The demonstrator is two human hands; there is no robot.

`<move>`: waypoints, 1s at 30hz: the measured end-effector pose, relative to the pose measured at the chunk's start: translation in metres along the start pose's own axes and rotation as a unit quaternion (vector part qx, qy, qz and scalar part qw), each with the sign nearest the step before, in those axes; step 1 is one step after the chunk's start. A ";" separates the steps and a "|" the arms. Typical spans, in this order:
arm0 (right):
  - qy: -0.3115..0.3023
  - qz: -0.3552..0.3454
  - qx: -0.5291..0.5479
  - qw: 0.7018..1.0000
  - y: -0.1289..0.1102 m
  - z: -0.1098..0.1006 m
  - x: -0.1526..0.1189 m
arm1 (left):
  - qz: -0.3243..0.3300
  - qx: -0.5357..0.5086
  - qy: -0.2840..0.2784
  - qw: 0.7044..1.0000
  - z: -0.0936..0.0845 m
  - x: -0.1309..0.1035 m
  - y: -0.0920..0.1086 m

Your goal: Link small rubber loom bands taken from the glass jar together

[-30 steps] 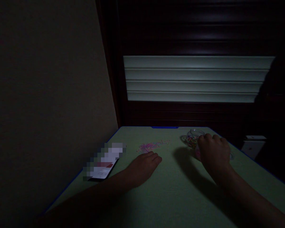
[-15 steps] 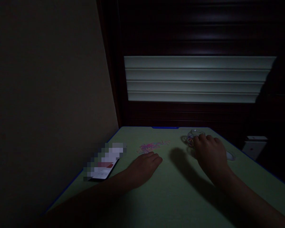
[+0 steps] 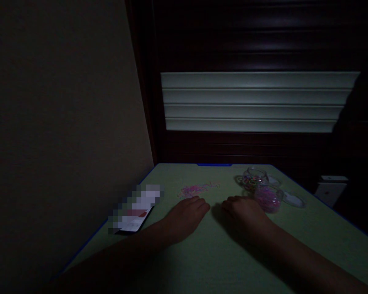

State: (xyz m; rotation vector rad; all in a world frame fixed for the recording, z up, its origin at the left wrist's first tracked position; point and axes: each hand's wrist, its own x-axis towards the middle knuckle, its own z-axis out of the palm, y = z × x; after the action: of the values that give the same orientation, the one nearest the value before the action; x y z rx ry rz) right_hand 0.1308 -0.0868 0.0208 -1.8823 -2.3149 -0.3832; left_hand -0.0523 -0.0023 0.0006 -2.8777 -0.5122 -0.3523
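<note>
My left hand (image 3: 188, 214) lies low on the table with its fingers stretched out, just in front of a loose pile of thin pink and multicoloured rubber bands (image 3: 194, 189). My right hand (image 3: 245, 212) has its fingers curled down and closed, to the left of a clear jar of pink bands (image 3: 267, 200); what is in the fingers, if anything, is hidden. Behind that jar stands a second clear jar (image 3: 255, 178), uncapped, with multicoloured bands inside.
Clear round lids (image 3: 294, 199) lie right of the jars. A phone or tablet (image 3: 138, 210), partly blurred, lies on the left of the green table (image 3: 196, 261). A wall (image 3: 64, 102) rises on the left. White boxes (image 3: 330, 192) stand beyond the right edge.
My right hand has come away from the jars, down and to the left, uncovering both jars. My left hand has stayed in place.
</note>
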 end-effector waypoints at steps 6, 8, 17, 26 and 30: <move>0.006 0.008 0.016 1.000 0.001 -0.001 0.000 | 0.010 0.023 0.004 1.000 -0.001 -0.001 0.000; 0.004 0.005 0.018 1.000 0.000 -0.001 0.000 | 0.005 0.035 0.002 0.999 -0.001 -0.001 -0.002; 0.019 -0.002 0.041 0.999 -0.001 -0.003 -0.003 | -0.134 0.028 -0.024 0.990 -0.015 -0.002 -0.026; 0.012 0.004 0.047 0.999 0.001 -0.002 -0.003 | -0.257 -0.010 -0.043 0.965 -0.020 -0.008 -0.047; 0.024 0.005 0.051 0.998 0.001 -0.002 -0.003 | -0.279 -0.018 -0.057 0.959 -0.020 -0.009 -0.048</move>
State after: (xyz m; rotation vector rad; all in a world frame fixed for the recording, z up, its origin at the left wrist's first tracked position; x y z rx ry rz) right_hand 0.1324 -0.0900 0.0216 -1.8178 -2.2490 -0.2996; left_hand -0.0812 0.0342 0.0242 -2.7450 -1.3545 -0.2734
